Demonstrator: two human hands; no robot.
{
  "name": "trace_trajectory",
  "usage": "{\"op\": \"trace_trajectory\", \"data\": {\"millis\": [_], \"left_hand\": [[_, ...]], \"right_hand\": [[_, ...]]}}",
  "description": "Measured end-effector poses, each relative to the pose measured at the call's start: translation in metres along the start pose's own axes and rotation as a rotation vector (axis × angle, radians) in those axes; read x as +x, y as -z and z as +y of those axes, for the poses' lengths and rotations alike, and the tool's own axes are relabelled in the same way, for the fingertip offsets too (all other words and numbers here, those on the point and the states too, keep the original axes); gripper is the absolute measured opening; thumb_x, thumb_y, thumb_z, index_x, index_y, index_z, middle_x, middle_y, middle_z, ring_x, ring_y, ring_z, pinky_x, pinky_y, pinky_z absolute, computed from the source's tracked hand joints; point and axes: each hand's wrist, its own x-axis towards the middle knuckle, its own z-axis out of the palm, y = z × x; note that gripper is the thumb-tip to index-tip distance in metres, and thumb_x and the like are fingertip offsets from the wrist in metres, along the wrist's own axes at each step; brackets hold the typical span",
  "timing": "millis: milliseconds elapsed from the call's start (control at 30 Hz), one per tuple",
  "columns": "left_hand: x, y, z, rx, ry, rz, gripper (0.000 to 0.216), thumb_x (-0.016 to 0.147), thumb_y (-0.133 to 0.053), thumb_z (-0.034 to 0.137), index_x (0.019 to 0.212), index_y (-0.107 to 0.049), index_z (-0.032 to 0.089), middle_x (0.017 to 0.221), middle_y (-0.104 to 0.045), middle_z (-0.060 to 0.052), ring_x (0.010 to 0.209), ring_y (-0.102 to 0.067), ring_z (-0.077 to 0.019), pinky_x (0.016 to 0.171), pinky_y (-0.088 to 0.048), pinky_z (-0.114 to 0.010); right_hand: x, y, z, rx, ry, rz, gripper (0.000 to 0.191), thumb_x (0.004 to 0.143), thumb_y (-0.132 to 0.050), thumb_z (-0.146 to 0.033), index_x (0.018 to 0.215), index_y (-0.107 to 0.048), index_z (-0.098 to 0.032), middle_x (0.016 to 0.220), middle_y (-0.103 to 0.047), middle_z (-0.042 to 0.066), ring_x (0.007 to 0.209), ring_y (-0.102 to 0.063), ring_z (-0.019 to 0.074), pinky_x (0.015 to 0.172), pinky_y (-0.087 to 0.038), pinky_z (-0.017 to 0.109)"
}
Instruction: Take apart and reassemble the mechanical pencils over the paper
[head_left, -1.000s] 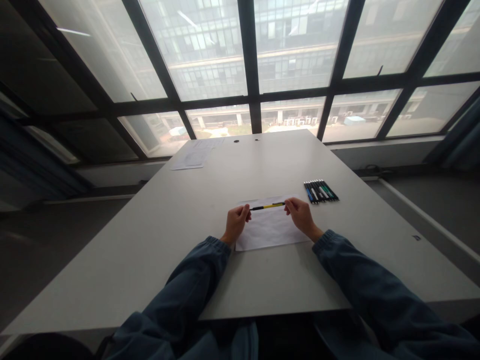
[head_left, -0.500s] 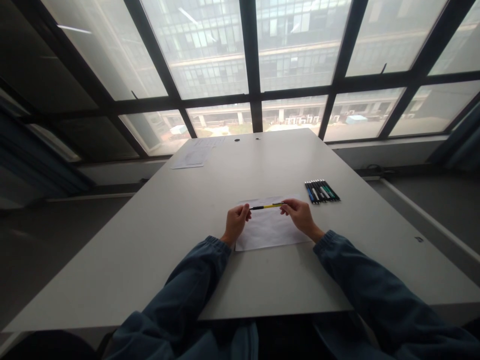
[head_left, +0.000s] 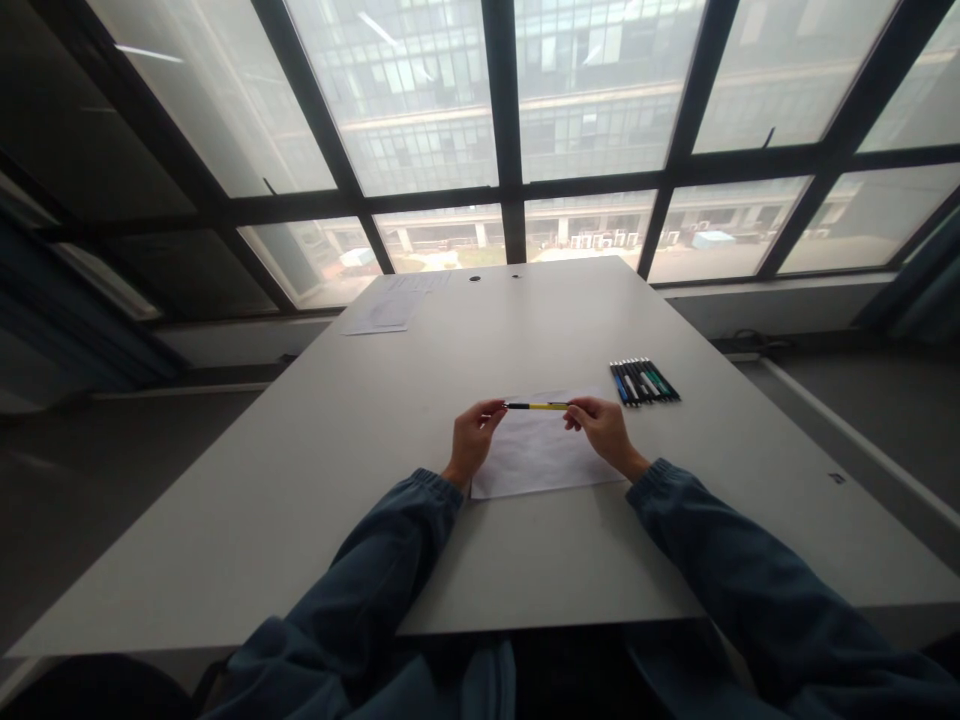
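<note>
Pen (head_left: 536, 406), yellow with a dark end, is held level just above a white sheet (head_left: 540, 465) lying flat on the counter (head_left: 300, 480). The left hand (head_left: 472, 440) pinches the dark end at 9 o'clock, and the right hand (head_left: 604, 430) is closed on the other end at 3 o'clock. A row of pens (head_left: 643, 381) lies at 2 o'clock from the right hand, near but apart. Another paper (head_left: 382, 312) rests far off at 11 o'clock.

Office: long grey table (head_left: 390, 520), wall of windows (head_left: 420, 100), office block (head_left: 592, 90) outside.
</note>
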Motion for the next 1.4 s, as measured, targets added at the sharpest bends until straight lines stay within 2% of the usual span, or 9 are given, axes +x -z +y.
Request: {"op": "trace_trajectory", "data": {"millis": [133, 533, 900, 1000, 1100, 1167, 1300, 1400], "left_hand": [[0.0002, 0.0016, -0.001, 0.02, -0.017, -0.001, 0.02, 0.082, -0.07, 0.035, 0.092, -0.074, 0.019, 0.089, -0.073, -0.006, 0.081, -0.068, -0.0184, 0.072, -0.054, -0.029], [-0.0018, 0.0024, 0.0037, -0.052, 0.019, -0.005, 0.022, 0.08, -0.071, 0.036, 0.09, -0.073, 0.016, 0.077, -0.073, -0.005, 0.073, -0.069, -0.0179, 0.071, -0.055, -0.03], [-0.0015, 0.0023, 0.006, -0.031, 0.011, -0.021, 0.024, 0.085, -0.065, 0.039, 0.086, -0.069, 0.016, 0.073, -0.07, -0.004, 0.068, -0.066, -0.0159, 0.067, -0.055, -0.027], [-0.0012, 0.002, 0.0059, -0.049, 0.019, -0.029, 0.026, 0.087, -0.062, 0.041, 0.089, -0.068, 0.016, 0.075, -0.069, -0.004, 0.069, -0.066, -0.0155, 0.066, -0.055, -0.027], [-0.0015, 0.0023, 0.0059, -0.052, 0.003, -0.051, 0.03, 0.086, -0.065, 0.04, 0.106, -0.066, 0.018, 0.082, -0.07, -0.004, 0.074, -0.067, -0.0159, 0.071, -0.055, -0.028], [-0.0018, 0.0026, 0.0058, -0.006, -0.035, -0.05, 0.032, 0.084, -0.068, 0.037, 0.11, -0.066, 0.019, 0.087, -0.071, -0.004, 0.08, -0.068, -0.017, 0.077, -0.055, -0.03], [-0.0024, 0.0033, 0.0052, 0.078, -0.074, -0.02, 0.021, 0.083, -0.069, 0.036, 0.095, -0.071, 0.019, 0.089, -0.073, -0.006, 0.083, -0.068, -0.0187, 0.078, -0.055, -0.032], [-0.0026, 0.0041, 0.0055, 0.09, -0.058, -0.031, 0.02, 0.083, -0.068, 0.035, 0.093, -0.07, 0.019, 0.088, -0.072, -0.006, 0.081, -0.068, -0.0185, 0.074, -0.054, -0.03]], "right_hand": [[-0.0014, 0.0002, -0.0021, 0.029, -0.019, -0.017, 0.03, 0.08, -0.071, -0.044, 0.082, -0.071, -0.014, 0.065, -0.07, 0.005, 0.052, -0.062, 0.0155, 0.05, -0.048, 0.027], [-0.0038, 0.002, -0.0073, 0.085, -0.081, -0.06, 0.034, 0.081, -0.07, -0.047, 0.075, -0.071, -0.014, 0.064, -0.07, 0.006, 0.053, -0.061, 0.0139, 0.051, -0.047, 0.026], [-0.003, -0.003, -0.0082, 0.129, -0.107, -0.047, 0.034, 0.074, -0.077, -0.046, 0.083, -0.071, -0.014, 0.067, -0.071, 0.006, 0.056, -0.063, 0.0157, 0.053, -0.049, 0.028], [-0.0028, -0.0042, -0.0063, 0.141, -0.123, -0.041, 0.033, 0.074, -0.077, -0.045, 0.084, -0.072, -0.014, 0.068, -0.072, 0.006, 0.057, -0.064, 0.0161, 0.054, -0.05, 0.028], [-0.0018, -0.0037, -0.0043, 0.16, -0.141, -0.011, 0.032, 0.073, -0.077, -0.044, 0.085, -0.072, -0.014, 0.068, -0.072, 0.006, 0.058, -0.065, 0.0163, 0.054, -0.05, 0.027], [-0.0011, -0.003, -0.0034, 0.163, -0.148, -0.002, 0.032, 0.073, -0.078, -0.043, 0.085, -0.072, -0.014, 0.068, -0.072, 0.006, 0.058, -0.065, 0.0163, 0.053, -0.05, 0.027], [-0.0011, -0.0027, -0.0025, 0.166, -0.161, -0.009, 0.033, 0.073, -0.078, -0.045, 0.085, -0.072, -0.014, 0.068, -0.072, 0.006, 0.058, -0.065, 0.0165, 0.053, -0.05, 0.028], [-0.0016, -0.0034, -0.0023, 0.169, -0.158, -0.025, 0.033, 0.073, -0.077, -0.045, 0.085, -0.072, -0.015, 0.068, -0.072, 0.006, 0.057, -0.065, 0.0165, 0.053, -0.05, 0.028]]}}
